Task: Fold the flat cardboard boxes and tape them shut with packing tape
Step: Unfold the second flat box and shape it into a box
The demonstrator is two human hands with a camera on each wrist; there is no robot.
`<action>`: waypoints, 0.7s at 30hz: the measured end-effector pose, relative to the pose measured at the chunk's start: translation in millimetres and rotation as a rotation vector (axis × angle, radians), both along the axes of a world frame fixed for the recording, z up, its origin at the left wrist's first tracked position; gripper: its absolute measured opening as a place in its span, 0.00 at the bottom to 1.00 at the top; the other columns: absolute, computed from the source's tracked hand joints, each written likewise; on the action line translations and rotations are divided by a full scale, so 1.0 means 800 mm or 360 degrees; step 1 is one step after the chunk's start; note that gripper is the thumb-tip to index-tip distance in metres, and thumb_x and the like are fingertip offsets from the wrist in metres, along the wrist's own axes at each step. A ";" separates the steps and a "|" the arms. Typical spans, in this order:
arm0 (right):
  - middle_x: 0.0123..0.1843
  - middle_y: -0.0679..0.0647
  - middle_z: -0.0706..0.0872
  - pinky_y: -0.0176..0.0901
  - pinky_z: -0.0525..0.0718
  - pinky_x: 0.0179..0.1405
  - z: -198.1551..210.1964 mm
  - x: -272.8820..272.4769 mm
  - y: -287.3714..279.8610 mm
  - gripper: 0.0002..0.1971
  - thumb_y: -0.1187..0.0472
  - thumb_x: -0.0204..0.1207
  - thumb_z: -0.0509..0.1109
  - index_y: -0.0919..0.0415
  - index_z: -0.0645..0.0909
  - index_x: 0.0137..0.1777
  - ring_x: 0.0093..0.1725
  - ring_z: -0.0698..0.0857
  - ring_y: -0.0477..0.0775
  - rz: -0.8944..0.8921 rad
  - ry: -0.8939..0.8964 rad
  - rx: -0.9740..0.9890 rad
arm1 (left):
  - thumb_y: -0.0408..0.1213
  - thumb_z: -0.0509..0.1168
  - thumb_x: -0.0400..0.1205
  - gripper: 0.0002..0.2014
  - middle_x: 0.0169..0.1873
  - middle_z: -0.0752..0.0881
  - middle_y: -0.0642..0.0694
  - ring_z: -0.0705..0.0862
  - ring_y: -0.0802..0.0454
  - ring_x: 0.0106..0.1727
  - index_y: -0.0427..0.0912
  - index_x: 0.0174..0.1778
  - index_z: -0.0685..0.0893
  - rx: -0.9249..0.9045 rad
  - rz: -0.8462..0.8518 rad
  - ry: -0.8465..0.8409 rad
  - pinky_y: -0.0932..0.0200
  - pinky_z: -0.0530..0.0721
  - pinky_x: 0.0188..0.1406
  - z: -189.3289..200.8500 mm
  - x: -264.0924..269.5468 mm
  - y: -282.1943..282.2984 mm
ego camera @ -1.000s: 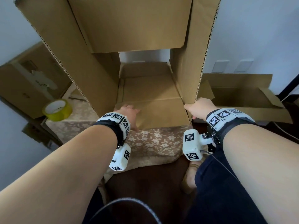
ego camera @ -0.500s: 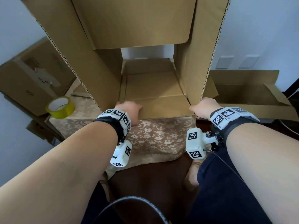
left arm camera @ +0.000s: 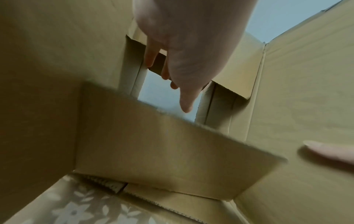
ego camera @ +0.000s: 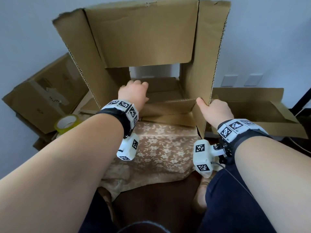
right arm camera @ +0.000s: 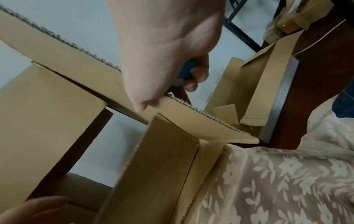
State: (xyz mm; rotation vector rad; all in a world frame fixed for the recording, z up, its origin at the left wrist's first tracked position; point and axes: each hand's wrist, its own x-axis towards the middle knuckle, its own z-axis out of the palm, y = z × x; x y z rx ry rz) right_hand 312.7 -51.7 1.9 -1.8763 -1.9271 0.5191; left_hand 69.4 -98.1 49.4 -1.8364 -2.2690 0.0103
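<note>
**Box half-open and already wobbly**

So the cardboard box [ego camera: 144, 36] stands opened up on the flowery tablecloth [ego camera: 159, 148], both ends open, flaps everywhere; my left hand [ego camera: 134, 93] reaches inside with fingers loosely spread, gripping nothing; my right hand [ego camera: 215, 110] pinches the edge of the right flap [ego camera: 203, 81], thumb inside, and there's something teal tucked in my curled fingers too. My worry: one pinch isn't much, so the box could skew or sag flat; the near flap [ego camera: 170, 106] could pop back up; the tape roll [ego camera: 67, 122] sits off to my left, well apart.
</note>
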 end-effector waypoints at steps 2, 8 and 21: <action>0.47 0.58 0.85 0.41 0.75 0.33 0.001 -0.002 0.000 0.31 0.35 0.82 0.51 0.62 0.82 0.53 0.41 0.82 0.58 -0.0023 -0.0025 0.0039 | 0.45 0.67 0.80 0.22 0.60 0.78 0.42 0.74 0.41 0.64 0.43 0.68 0.72 0.0047 -0.0048 0.0054 0.47 0.77 0.49 0.004 0.003 0.006; 0.47 0.56 0.85 0.40 0.75 0.32 -0.004 -0.008 0.009 0.28 0.37 0.82 0.53 0.60 0.83 0.56 0.42 0.82 0.57 -0.0046 0.0016 0.0057 | 0.52 0.67 0.79 0.12 0.42 0.82 0.49 0.82 0.47 0.46 0.46 0.45 0.79 -0.0325 -0.0331 -0.0269 0.53 0.83 0.41 -0.014 0.022 0.016; 0.48 0.57 0.86 0.41 0.77 0.34 -0.015 -0.008 0.015 0.26 0.39 0.80 0.55 0.61 0.83 0.54 0.44 0.85 0.58 -0.0077 0.0114 -0.0001 | 0.55 0.80 0.62 0.40 0.60 0.74 0.46 0.77 0.46 0.59 0.49 0.68 0.71 -0.1000 -0.0314 -0.0228 0.44 0.81 0.59 -0.073 0.030 0.004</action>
